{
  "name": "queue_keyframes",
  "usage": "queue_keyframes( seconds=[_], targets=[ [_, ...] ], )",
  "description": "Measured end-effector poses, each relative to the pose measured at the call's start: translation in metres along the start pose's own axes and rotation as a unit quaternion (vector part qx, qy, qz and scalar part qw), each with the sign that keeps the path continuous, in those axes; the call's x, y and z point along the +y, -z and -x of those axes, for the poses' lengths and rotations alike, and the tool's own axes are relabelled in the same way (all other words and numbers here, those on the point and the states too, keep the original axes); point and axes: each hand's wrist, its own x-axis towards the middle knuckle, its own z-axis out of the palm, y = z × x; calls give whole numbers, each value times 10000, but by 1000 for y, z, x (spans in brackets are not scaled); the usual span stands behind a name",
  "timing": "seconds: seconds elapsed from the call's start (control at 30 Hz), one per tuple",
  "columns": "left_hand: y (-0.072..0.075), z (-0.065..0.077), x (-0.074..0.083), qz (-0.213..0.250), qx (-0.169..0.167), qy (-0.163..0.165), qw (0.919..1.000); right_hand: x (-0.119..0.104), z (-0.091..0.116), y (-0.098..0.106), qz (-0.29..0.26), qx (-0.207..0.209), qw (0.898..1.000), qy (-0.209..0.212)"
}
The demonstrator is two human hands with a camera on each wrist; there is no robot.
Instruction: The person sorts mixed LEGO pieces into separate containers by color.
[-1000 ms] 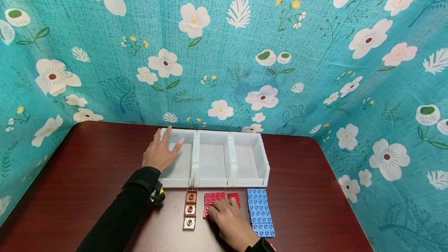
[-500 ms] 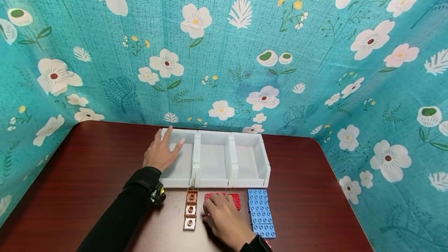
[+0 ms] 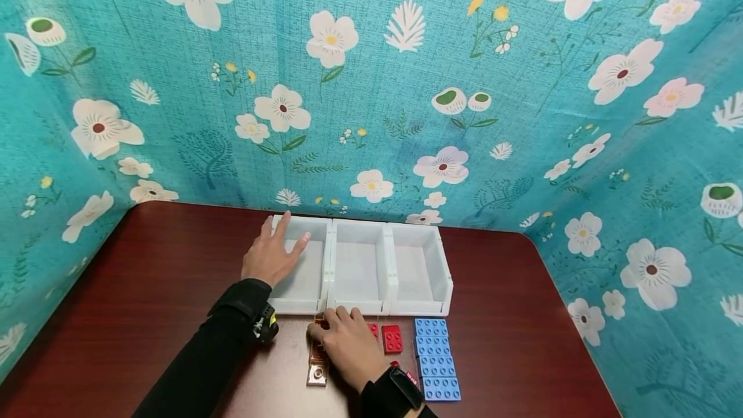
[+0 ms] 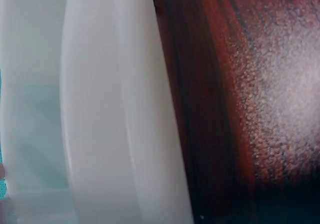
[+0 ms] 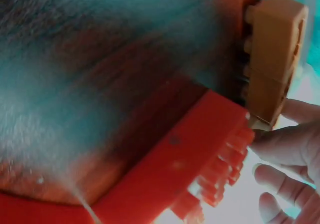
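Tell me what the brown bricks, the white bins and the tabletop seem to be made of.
Brown bricks: likely hard plastic, fairly smooth, going by the crisp moulded edges and round studs.
White bins: probably plastic with a soft sheen, judging by their smooth walls.
Tabletop: wood or a wood-look laminate, glossy; dark reddish grain and bright glare show.

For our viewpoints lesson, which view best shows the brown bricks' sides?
The right wrist view: the brown bricks appear close, side-on. The head view shows them smaller, partly hidden by the right hand; the left wrist shows none clearly.
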Motion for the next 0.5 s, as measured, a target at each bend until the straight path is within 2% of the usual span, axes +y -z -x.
queue_keyframes(
  seconds=[0.23,0.5],
  targets=[
    [0,-1,0,-34,18,-3,10000,-6,-4,-3,10,-80,9999,87],
    [1,-1,1,-46,-98,53,9999,-10,-7,-6,-281,173,9994,83]
  ],
)
